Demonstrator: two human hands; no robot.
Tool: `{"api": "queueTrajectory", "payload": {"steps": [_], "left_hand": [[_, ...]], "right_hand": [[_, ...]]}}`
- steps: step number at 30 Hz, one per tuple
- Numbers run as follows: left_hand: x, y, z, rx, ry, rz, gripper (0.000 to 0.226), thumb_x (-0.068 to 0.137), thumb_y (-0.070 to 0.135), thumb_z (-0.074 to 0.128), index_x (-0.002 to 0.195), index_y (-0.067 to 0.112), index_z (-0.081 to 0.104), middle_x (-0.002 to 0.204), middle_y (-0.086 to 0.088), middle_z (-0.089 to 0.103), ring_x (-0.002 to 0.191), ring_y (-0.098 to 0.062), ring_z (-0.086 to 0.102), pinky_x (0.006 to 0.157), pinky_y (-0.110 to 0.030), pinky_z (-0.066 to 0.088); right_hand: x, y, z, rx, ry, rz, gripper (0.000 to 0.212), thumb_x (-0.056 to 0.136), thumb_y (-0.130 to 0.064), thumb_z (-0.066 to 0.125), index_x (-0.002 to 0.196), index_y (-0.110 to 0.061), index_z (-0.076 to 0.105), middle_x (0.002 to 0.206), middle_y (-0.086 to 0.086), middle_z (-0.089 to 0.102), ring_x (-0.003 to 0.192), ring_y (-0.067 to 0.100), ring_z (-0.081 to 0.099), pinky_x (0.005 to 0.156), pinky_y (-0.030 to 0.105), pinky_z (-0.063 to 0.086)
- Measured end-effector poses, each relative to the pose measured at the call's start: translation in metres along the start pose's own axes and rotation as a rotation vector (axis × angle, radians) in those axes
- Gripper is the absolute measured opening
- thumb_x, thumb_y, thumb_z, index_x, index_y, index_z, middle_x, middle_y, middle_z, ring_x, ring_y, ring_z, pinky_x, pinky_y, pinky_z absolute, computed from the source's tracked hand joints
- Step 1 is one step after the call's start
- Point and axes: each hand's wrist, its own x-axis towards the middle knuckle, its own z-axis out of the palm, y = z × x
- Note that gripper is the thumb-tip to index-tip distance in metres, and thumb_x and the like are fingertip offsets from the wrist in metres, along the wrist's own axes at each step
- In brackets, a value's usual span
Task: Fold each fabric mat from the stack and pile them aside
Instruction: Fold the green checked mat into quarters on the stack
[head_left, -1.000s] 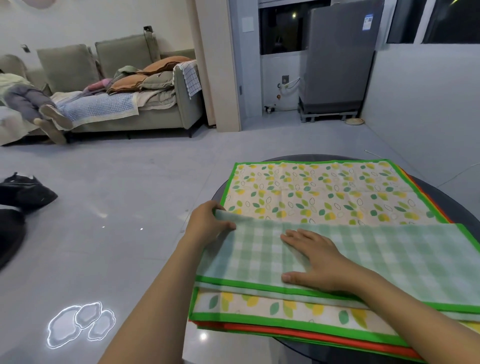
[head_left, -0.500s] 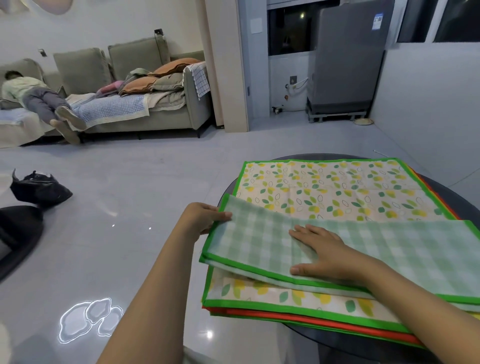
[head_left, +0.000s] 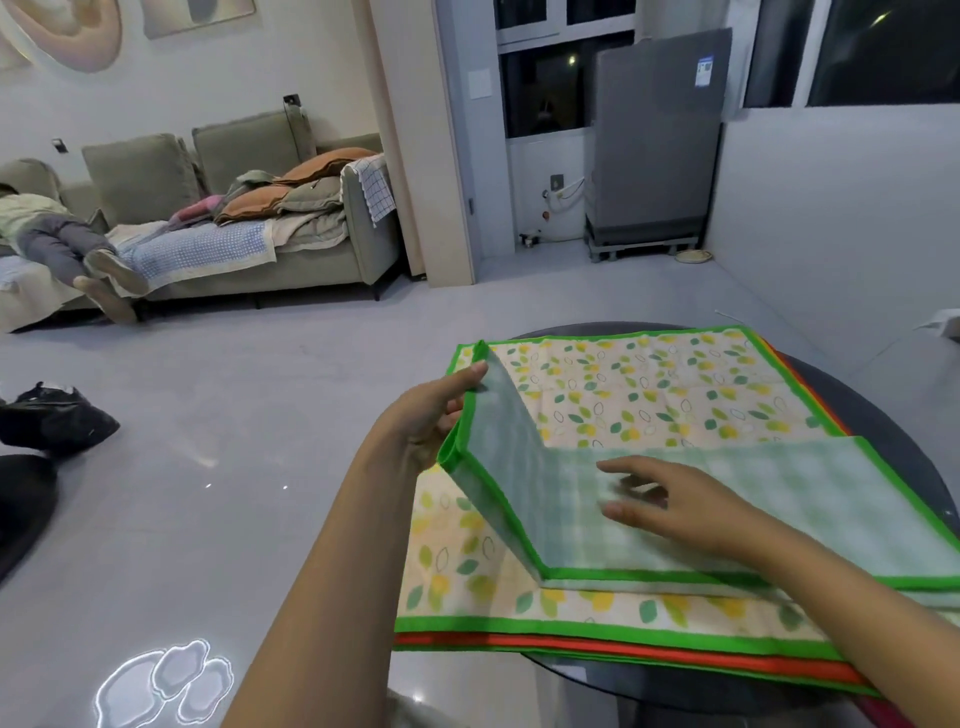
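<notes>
Two hands at one half-folded fabric mat (head_left: 701, 499) atop the stack (head_left: 597, 631) on the round table (head_left: 930, 467).

Head view: the left hand (head_left: 431, 415) pinches the mat's doubled left end and holds it raised; the right hand (head_left: 670, 501), fingers spread and relaxed, hovers at or lightly on the checked middle, contact blurred. The cloth looks light and limp, its bound green border the surest hold. The stack's right end is cut off.

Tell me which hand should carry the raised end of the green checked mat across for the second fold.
Left. The left hand already grips the lifted end of the checked mat, standing it upright. The right hand hovers open over the flat part, likely best pressing the crease.
</notes>
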Motion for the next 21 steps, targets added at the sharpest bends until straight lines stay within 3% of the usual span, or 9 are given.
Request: {"api": "queueTrajectory", "payload": {"steps": [3,8,11,14,18,21], "left_hand": [[0.0,-0.005,0.041,0.025,-0.068,0.079,0.023,0.09,0.026,0.059,0.085,0.003,0.061,0.053,-0.002,0.062,0.044,-0.011,0.058,0.047,-0.018,0.049],[0.011,-0.026,0.094,0.047,-0.129,0.105,0.02,0.089,0.018,0.063,0.079,0.001,0.059,0.044,0.004,0.047,0.034,-0.004,0.042,0.039,-0.013,0.04],[0.019,-0.043,0.115,0.126,-0.148,0.104,0.024,0.085,0.022,0.069,0.086,0.0,0.06,0.05,0.001,0.055,0.041,-0.008,0.052,0.053,-0.018,0.049],[0.027,-0.058,0.131,0.173,-0.119,0.073,0.03,0.079,0.023,0.076,0.091,0.0,0.06,0.074,-0.012,0.063,0.052,-0.016,0.062,0.058,-0.021,0.054],[0.035,-0.08,0.15,0.266,-0.082,0.062,0.023,0.078,0.016,0.077,0.077,0.005,0.057,0.064,-0.011,0.06,0.049,-0.019,0.061,0.054,-0.024,0.055],[0.043,-0.098,0.157,0.353,-0.071,0.079,0.031,0.078,0.014,0.077,0.065,0.007,0.049,0.052,-0.004,0.048,0.041,-0.016,0.055,0.061,-0.032,0.057]], "right_hand": [[-0.013,0.006,-0.017,0.089,0.101,0.011,0.054,0.066,-0.068,0.049,0.115,-0.044,0.053,0.114,-0.025,0.056,0.095,-0.006,0.057,0.076,0.017,0.049],[-0.031,0.017,-0.036,0.288,0.204,0.047,0.021,0.088,-0.039,0.054,0.104,-0.03,0.063,0.099,-0.012,0.068,0.082,0.002,0.066,0.078,0.03,0.056],[-0.039,0.024,-0.042,0.375,0.205,0.101,0.024,0.091,-0.035,0.052,0.104,-0.019,0.065,0.095,-0.002,0.07,0.076,0.008,0.067,0.076,0.031,0.055],[-0.046,0.03,-0.045,0.371,0.198,0.132,0.025,0.091,-0.036,0.052,0.103,-0.019,0.065,0.091,-0.001,0.07,0.072,0.009,0.067,0.076,0.033,0.054],[-0.051,0.035,-0.045,0.415,0.193,0.167,0.025,0.091,-0.039,0.052,0.102,-0.02,0.064,0.084,-0.003,0.069,0.069,0.01,0.065,0.071,0.036,0.054],[-0.053,0.037,-0.042,0.389,0.18,0.197,0.023,0.09,-0.042,0.053,0.101,-0.024,0.062,0.081,0.0,0.068,0.062,0.009,0.062,0.06,0.028,0.05]]}}
